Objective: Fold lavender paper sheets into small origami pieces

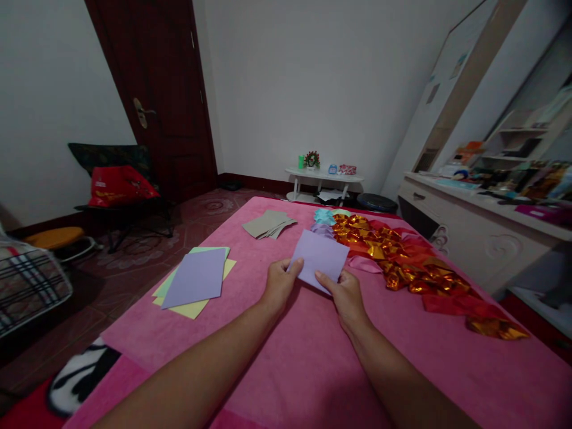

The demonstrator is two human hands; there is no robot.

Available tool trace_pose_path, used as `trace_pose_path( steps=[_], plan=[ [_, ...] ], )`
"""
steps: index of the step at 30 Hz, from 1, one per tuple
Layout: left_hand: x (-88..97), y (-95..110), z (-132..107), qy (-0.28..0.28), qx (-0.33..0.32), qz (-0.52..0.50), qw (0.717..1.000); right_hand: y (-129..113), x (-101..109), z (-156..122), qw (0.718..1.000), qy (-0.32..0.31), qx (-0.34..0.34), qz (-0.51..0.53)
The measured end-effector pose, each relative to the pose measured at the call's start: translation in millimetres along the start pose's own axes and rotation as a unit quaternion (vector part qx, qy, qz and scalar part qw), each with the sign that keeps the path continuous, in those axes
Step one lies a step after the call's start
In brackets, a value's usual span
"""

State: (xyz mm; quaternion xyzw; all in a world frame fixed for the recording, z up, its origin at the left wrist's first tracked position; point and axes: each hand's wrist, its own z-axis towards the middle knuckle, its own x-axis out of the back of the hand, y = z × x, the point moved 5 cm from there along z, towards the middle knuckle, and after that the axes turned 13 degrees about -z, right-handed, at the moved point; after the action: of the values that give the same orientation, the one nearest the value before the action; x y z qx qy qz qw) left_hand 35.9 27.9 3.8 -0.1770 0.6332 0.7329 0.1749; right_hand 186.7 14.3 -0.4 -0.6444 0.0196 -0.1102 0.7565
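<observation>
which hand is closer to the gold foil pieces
Right. The right hand grips the purple sheet, with the gold foil pieces beyond it to the right; the left hand holds the sheet's left side, farther away.

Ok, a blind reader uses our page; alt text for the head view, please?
A person's left hand and right hand hold a rectangular lilac paper sheet over a pink cloth surface. To the left lie stacked lilac, green and yellow paper sheets; farther back, fanned grey paper pieces; at right, crumpled shiny orange pieces.
</observation>
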Motion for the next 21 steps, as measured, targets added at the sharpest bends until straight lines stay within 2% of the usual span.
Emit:
trace_pose_path(
  steps=[5, 13, 17, 21],
  plan=[
    [2.0, 1, 0, 0.004, 0.001, -0.031, 1.0, 5, 1, 2, 1.0, 0.004, 0.001, -0.018],
    [-15.0, -2, -12, -0.066, 0.06, -0.109, 0.99, 4, 7, -1, 0.999, 0.047, 0.013, 0.013],
    [-23.1, -6, -18, -0.093, 0.08, -0.081, 0.989, 5, 9, -3, 0.998, 0.055, 0.008, -0.003],
    [-22.3, -5, -16, -0.072, 0.063, -0.053, 0.994, 3, 6, -4, 0.999, 0.044, 0.02, -0.001]
  ],
)
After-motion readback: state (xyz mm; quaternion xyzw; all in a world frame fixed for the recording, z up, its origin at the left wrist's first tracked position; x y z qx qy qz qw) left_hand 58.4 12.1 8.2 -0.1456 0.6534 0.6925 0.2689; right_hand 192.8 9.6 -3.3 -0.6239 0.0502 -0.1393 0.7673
